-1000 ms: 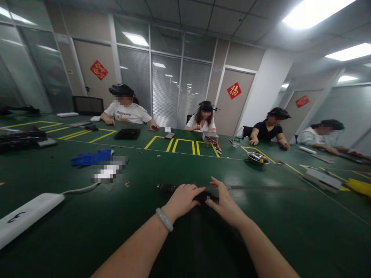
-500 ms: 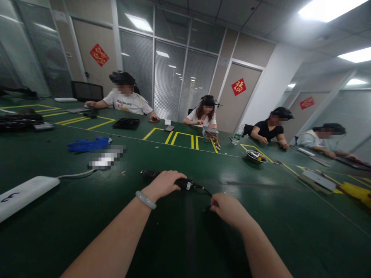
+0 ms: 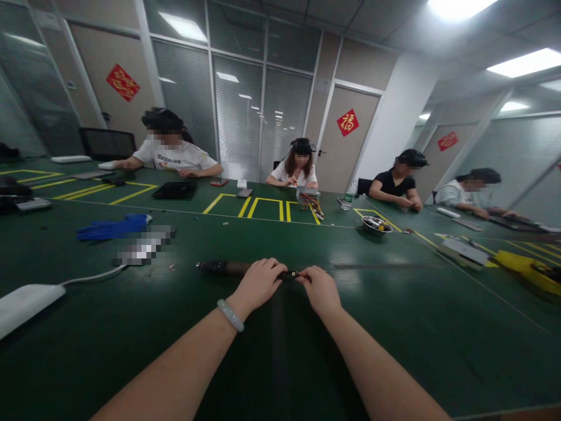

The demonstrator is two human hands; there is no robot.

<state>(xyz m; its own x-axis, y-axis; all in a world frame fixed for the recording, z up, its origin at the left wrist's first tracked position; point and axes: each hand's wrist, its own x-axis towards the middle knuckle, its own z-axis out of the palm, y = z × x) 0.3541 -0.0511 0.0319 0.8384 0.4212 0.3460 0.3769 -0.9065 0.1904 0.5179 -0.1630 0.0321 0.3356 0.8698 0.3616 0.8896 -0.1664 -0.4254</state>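
Head cam: left hand [image 3: 258, 282] is wrapped around a dark electric screwdriver [image 3: 228, 268] lying on the green table [image 3: 394, 327]. Right hand [image 3: 319, 287] pinches its cord end just beside that grip. Yanking there could probably loosen the cord.

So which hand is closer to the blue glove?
Left. The left hand grips the dark tool, nearer the blue glove; the right hand is further right, at the tool's other end.

Left hand [image 3: 258, 282] and right hand [image 3: 321, 286] grip a dark tool [image 3: 228, 268] on the green table [image 3: 394, 327].
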